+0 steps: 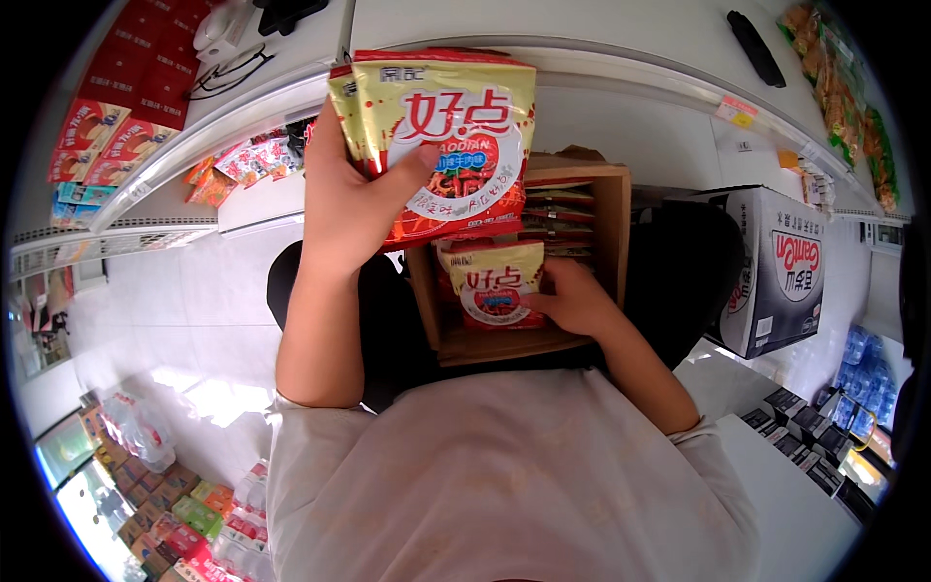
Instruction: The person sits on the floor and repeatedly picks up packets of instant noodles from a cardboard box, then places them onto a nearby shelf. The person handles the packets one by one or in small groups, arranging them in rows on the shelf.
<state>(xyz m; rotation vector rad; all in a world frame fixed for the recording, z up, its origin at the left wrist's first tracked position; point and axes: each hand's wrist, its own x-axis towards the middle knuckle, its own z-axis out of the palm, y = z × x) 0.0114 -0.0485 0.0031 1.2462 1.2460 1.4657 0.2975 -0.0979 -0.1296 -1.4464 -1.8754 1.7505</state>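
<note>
My left hand [349, 193] grips a stack of red and yellow snack bags [465, 189], thumb across the front bag and fingers hidden behind. The stack is held up, close to the camera. Lower down, my right hand [578, 300] is closed on the right side of a similar snack bag [494, 316], its thumb on the front. That bag is inside or just over the mouth of an open cardboard box [617, 240], which rests between my knees. A column of flat-packed snack bags [556, 211] fills the box's far right part. The raised stack hides the box's far left.
A white shelf [538, 22] runs across the front, with eyeglasses [231, 71], a black object [756, 47] and hanging snack packets [844, 94]. A Ganten water carton [771, 269] stands by my right knee. Bottled drinks [240, 531] and stacked boxes [145, 502] are at lower left.
</note>
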